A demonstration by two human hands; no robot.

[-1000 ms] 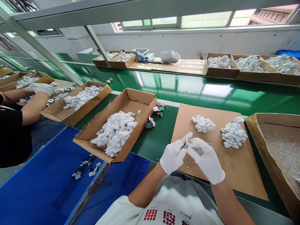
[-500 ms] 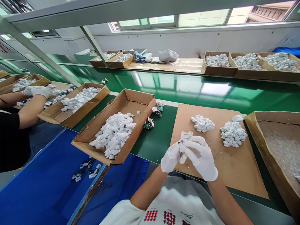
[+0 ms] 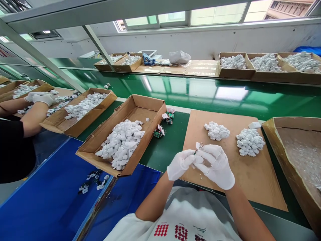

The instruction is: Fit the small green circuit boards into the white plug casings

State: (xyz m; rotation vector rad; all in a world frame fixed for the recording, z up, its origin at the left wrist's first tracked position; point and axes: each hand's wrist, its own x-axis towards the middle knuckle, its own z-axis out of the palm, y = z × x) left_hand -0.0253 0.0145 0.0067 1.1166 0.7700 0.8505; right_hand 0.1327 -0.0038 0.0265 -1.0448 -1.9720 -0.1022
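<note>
Both my hands wear white gloves and meet over the near edge of a brown cardboard sheet (image 3: 250, 174). My left hand (image 3: 179, 164) and my right hand (image 3: 217, 165) are both closed, pinching one small white plastic part (image 3: 199, 146) between them; a bit of green circuit board shows at its edge. Two heaps of white plastic parts (image 3: 217, 131) (image 3: 249, 142) lie on the sheet beyond my hands. A cardboard tray of white parts (image 3: 122, 142) stands to my left, with a few small green circuit boards (image 3: 159, 132) beside it.
A shiny green conveyor belt (image 3: 200, 90) runs across the back, with more trays of white parts (image 3: 233, 62) behind it. A large cardboard box (image 3: 296, 157) stands at right. At left a co-worker's gloved hands (image 3: 41, 97) work beside another tray (image 3: 80, 107). A blue bin (image 3: 37, 201) sits below.
My hands have kept working the small part, drawing a little lower and closer together. The co-worker's hands shifted slightly.
</note>
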